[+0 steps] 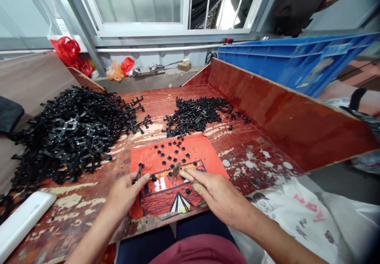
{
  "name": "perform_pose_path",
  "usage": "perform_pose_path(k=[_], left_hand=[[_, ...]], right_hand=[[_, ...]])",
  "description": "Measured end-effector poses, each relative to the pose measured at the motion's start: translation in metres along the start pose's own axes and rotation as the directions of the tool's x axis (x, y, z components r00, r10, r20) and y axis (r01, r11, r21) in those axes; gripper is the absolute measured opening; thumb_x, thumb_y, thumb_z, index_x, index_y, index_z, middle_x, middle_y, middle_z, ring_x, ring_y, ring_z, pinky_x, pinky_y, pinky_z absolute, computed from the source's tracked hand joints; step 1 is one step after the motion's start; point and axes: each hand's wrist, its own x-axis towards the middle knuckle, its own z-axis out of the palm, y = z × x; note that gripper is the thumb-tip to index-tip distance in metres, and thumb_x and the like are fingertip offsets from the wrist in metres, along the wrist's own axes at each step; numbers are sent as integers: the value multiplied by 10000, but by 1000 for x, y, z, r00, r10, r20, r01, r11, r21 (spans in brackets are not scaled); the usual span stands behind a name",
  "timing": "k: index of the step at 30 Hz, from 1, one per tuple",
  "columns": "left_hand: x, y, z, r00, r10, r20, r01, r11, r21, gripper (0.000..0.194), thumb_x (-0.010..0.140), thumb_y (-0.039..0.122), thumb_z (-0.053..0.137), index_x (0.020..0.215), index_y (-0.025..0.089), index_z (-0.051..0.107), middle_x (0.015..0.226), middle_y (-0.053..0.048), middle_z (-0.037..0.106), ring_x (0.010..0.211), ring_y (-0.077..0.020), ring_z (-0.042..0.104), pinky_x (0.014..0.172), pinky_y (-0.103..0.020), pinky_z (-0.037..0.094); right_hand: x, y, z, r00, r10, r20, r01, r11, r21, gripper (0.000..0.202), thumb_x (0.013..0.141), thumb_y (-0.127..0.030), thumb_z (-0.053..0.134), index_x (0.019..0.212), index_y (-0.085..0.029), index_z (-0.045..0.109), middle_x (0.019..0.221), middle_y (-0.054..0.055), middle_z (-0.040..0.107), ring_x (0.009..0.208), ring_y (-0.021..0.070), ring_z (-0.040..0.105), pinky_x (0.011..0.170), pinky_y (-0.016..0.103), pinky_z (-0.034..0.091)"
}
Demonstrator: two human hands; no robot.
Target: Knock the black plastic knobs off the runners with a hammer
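Note:
My left hand (126, 194) is closed at the left edge of the orange printed cloth (212, 153). Pinched between its thumb and fingers is a narrow black plastic part (139, 170), held roughly upright. My right hand (215, 192), over the cloth's right side, grips a small hand tool with a flat brownish tip (176, 169). The tip points left, low over the cloth; whether it touches anything I cannot tell. Several small round black pieces (164, 162) lie scattered on the cloth, mostly beyond the tool.
A large heap of jointed black parts (74, 125) covers the table's left side. A smaller black pile (197, 113) lies behind the cloth. Wooden boards (267, 105) wall the worn red table (246, 137). A blue crate (285, 60) stands right; a white case (25, 222) lies front left.

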Motion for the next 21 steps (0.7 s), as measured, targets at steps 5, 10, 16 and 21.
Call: perform_pose_path(k=[5, 10, 16, 21], left_hand=[[2, 9, -1, 998, 11, -67, 11, 950, 313, 495, 807, 640, 521, 730, 175, 672, 672, -29, 698, 666, -228, 635, 577, -278, 351], [-1, 10, -2, 998, -20, -66, 41, 940, 339, 484, 811, 627, 484, 722, 189, 669, 703, -38, 711, 694, -242, 646, 593, -282, 355], [-2, 9, 2, 990, 21, -137, 35, 920, 390, 446, 824, 607, 506, 718, 207, 672, 672, -28, 705, 689, -244, 651, 579, -273, 329], [1, 6, 1, 995, 18, -101, 19, 933, 358, 463, 835, 620, 500, 754, 209, 697, 702, -34, 725, 700, -247, 662, 580, -272, 350]], right_hand=[[5, -8, 3, 998, -63, -2, 63, 998, 24, 431, 1016, -159, 457, 1396, -339, 555, 1366, -34, 615, 1218, 155, 598, 1075, 312, 454], [14, -16, 8, 997, -72, 12, 72, 997, -22, 402, 1018, -180, 478, 1376, -339, 570, 1282, -11, 670, 1135, 184, 649, 1049, 352, 483], [20, -21, 11, 994, -107, -5, 107, 992, -71, 396, 1022, -168, 474, 1372, -328, 570, 1224, 4, 694, 1098, 195, 662, 996, 345, 512], [26, -30, 20, 987, -152, -61, 143, 982, -122, 453, 1031, -192, 458, 1476, -278, 458, 1270, 55, 665, 1112, 219, 647, 1000, 360, 503]])
